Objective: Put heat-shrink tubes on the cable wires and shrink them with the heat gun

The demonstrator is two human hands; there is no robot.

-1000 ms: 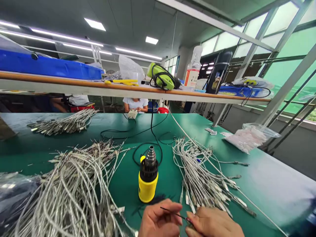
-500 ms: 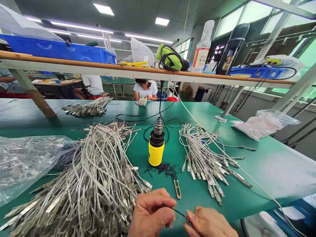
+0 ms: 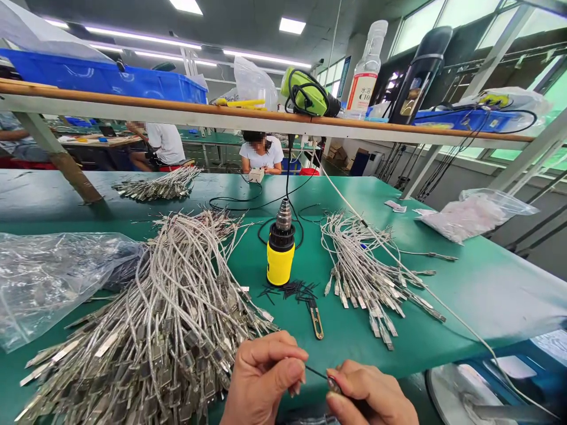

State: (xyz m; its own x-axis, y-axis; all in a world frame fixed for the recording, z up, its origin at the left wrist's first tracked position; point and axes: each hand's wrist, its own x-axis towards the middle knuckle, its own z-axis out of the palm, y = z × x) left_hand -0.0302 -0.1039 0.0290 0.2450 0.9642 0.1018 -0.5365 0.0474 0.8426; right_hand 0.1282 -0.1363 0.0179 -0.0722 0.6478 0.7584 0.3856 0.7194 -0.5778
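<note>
My left hand [image 3: 263, 378] and my right hand [image 3: 370, 392] meet low in the view, both pinching a thin black wire [image 3: 316, 372]. A small metallic tip with a reddish tinge [image 3: 334, 385] shows at its right end, against my right fingers. Nearest my left hand lies a large bundle of braided silver cables with flat metal terminals [image 3: 163, 319]. Small cut black pieces [image 3: 292, 290] and brass-coloured thread snips [image 3: 316, 319] lie on the green bench top [image 3: 482, 295] above my hands. A yellow-and-black heat gun [image 3: 280, 260] stands upright behind them.
A second cable bundle [image 3: 363, 277] lies right of the heat gun, and a third [image 3: 155, 186] lies further back. A clear plastic bag [image 3: 53, 277] lies at the left. A bag of white items [image 3: 469, 215] sits at the right. A co-worker [image 3: 261, 154] sits beyond the shelf [image 3: 266, 121].
The view has tilted down and levelled, bringing the snips and black pieces into sight. My hands still pinch the black wire and sit slightly lower in the view.
</note>
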